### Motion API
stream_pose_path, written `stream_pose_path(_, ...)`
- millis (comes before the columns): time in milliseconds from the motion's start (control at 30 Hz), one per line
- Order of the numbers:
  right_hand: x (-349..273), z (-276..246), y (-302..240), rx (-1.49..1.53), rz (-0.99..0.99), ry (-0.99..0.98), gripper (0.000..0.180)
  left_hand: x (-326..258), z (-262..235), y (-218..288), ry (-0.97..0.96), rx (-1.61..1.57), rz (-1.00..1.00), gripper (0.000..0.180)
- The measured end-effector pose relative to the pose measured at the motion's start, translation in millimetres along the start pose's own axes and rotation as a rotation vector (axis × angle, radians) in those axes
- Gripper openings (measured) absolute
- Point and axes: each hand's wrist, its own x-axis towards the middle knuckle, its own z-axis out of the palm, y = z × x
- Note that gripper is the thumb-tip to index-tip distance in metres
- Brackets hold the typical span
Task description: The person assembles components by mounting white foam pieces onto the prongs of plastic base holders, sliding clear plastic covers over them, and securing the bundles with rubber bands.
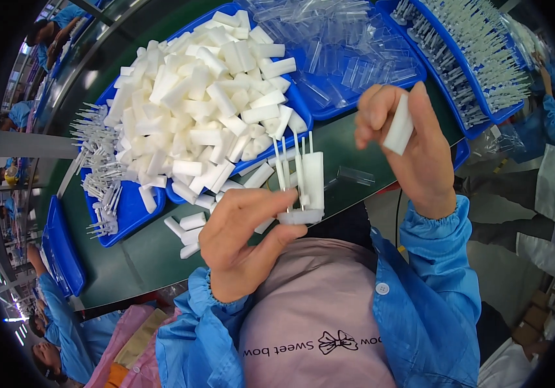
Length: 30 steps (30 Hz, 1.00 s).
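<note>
My left hand [242, 236] pinches the white base of a plastic part with upright rods [300, 216] between thumb and fingers. Thin rods rise from that base, and a white foam piece [314, 178] stands upright at its right side. Up and to the right, my right hand [423, 149] grips another white foam piece [399, 126], held at a tilt and apart from the rods. Behind both hands, a large heap of white foam pieces [193, 97] fills a blue tray [300, 103]. Some loose foam pieces [193, 222] lie on the green table beside my left hand.
Clear plastic sleeves [329, 55] fill a blue tray at the back, and one clear sleeve [356, 175] lies on the table [128, 271]. More white rodded parts sit in trays at the far right [484, 61] and left [102, 174]. Other people in blue work nearby.
</note>
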Motion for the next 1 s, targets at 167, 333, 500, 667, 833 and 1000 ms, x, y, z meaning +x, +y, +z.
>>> stream_pose_path(167,2,20,1,-0.251,-0.039,0.154,0.033,-9,2,-5,-0.079,-0.220,-0.061,0.026)
stream_pose_path(333,7,23,13,-0.246,-0.006,0.100,0.025,-10,5,-4,-0.088,-0.258,-0.115,0.023)
stream_pose_path(500,4,30,21,-0.178,0.040,0.139,0.026,-12,6,-6,-0.092,-0.228,-0.141,0.023)
stream_pose_path(667,1,35,23,-0.148,0.070,0.103,0.025,-12,6,-4,-0.095,-0.214,-0.172,0.019)
stream_pose_path(833,1,25,6,-0.352,0.080,-0.123,0.032,-11,2,-11,-0.075,-0.125,-0.052,0.025)
stream_pose_path(1000,-1,22,1,-0.355,0.036,-0.089,0.016,-12,5,-14,-0.035,-0.115,-0.049,0.032)
